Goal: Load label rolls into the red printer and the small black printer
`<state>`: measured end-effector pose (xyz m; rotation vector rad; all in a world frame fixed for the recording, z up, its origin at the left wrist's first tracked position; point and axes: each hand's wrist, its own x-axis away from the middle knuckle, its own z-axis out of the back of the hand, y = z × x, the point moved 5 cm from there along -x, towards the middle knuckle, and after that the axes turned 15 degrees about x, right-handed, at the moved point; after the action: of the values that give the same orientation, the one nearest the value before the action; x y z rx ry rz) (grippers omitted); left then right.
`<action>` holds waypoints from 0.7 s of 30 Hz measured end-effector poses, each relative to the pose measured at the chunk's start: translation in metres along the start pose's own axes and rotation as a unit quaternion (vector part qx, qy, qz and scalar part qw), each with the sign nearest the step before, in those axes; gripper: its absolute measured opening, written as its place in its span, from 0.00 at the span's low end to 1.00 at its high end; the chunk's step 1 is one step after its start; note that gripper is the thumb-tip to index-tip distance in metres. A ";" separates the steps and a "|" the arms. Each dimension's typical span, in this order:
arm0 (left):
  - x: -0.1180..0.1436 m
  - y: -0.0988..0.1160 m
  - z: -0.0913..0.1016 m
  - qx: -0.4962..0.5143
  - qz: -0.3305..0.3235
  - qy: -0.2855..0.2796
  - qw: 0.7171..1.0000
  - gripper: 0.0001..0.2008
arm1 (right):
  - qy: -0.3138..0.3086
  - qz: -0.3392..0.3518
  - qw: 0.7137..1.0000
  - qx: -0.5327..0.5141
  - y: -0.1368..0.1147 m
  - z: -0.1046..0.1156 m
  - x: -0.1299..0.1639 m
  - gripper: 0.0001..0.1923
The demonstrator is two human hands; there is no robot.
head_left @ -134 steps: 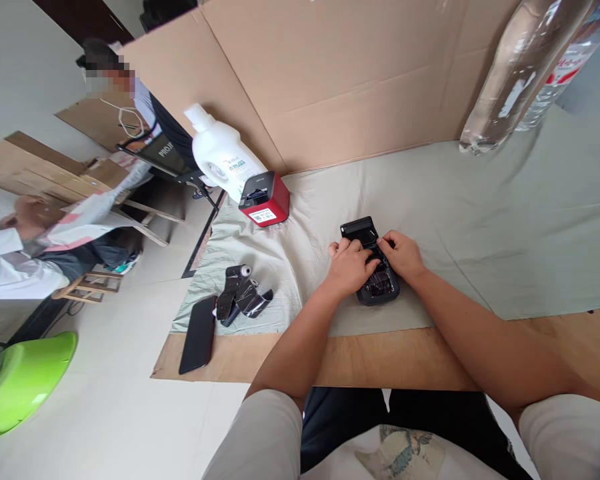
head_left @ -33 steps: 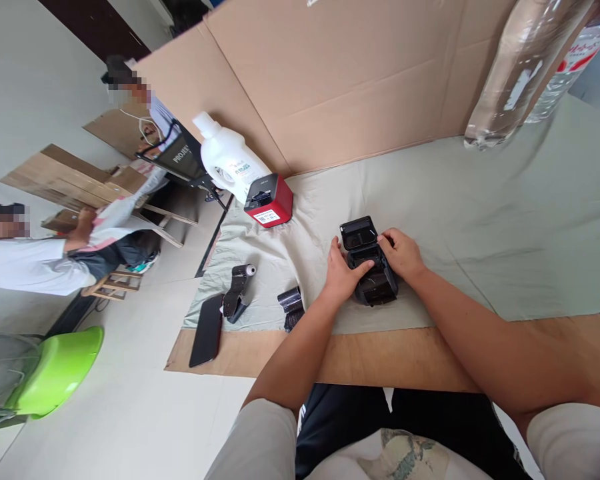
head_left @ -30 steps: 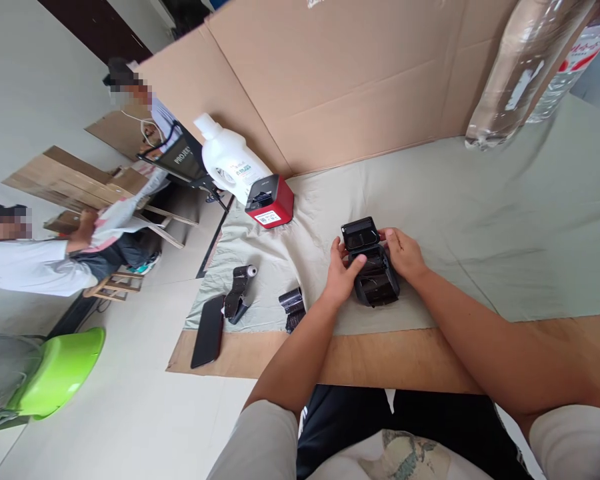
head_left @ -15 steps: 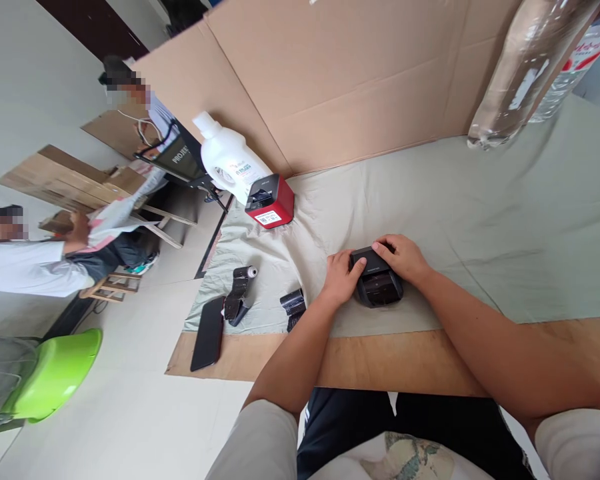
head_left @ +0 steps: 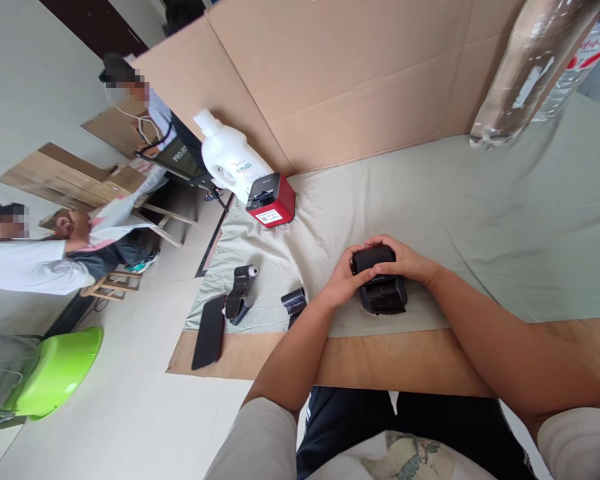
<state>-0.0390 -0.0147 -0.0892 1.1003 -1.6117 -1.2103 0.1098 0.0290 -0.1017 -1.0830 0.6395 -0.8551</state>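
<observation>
A small black printer (head_left: 383,285) lies on the cloth in front of me, with a dark glossy strip (head_left: 387,301) hanging crookedly at its near end. My left hand (head_left: 347,276) is closed round its far left corner. From the other side my right hand (head_left: 403,261) grips the far right corner. Both thumbs meet across the top, and the fingers curl over the far edge. Left of my left forearm lies a curled black film roll (head_left: 294,302). Another black film strip on a white-ended core (head_left: 239,291) rests farther left, beside a dark phone (head_left: 209,333).
A red and black box-shaped device (head_left: 275,200) stands near a white detergent bottle (head_left: 233,157). Cardboard (head_left: 355,80) walls the back. Clear plastic bottles (head_left: 505,87) stand at the right rear. Two people sit beyond the table's left side, near a green basin (head_left: 63,373).
Both thumbs have come together over the printer's top, and my fingers have shifted round its far edge. The printer's far part looks raised or tilted, and the dark strip now hangs askew.
</observation>
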 end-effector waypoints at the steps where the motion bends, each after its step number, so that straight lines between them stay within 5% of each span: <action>1: 0.000 0.001 0.000 0.001 0.001 0.001 1.000 0.34 | -0.011 -0.005 1.000 -0.006 0.000 0.000 0.000 0.34; 7: -0.002 0.000 0.002 -0.016 0.010 0.008 1.000 0.35 | -0.019 -0.030 0.999 -0.015 0.000 0.002 0.000 0.31; 16: -0.012 -0.019 0.022 0.079 0.023 0.072 0.994 0.36 | 0.049 -0.100 0.994 -0.016 0.003 0.001 -0.002 0.33; 18: -0.014 -0.021 0.022 0.122 0.042 0.071 0.989 0.34 | 0.080 -0.130 0.988 -0.029 0.008 0.017 -0.006 0.32; 21: -0.013 -0.019 0.018 0.146 0.082 0.075 0.983 0.31 | 0.153 -0.186 0.969 -0.053 0.025 0.071 -0.015 0.25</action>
<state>-0.0492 -0.0009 -0.1131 1.1827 -1.7601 -0.7813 0.1656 0.0816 -0.0999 -1.1983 0.7566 -1.3442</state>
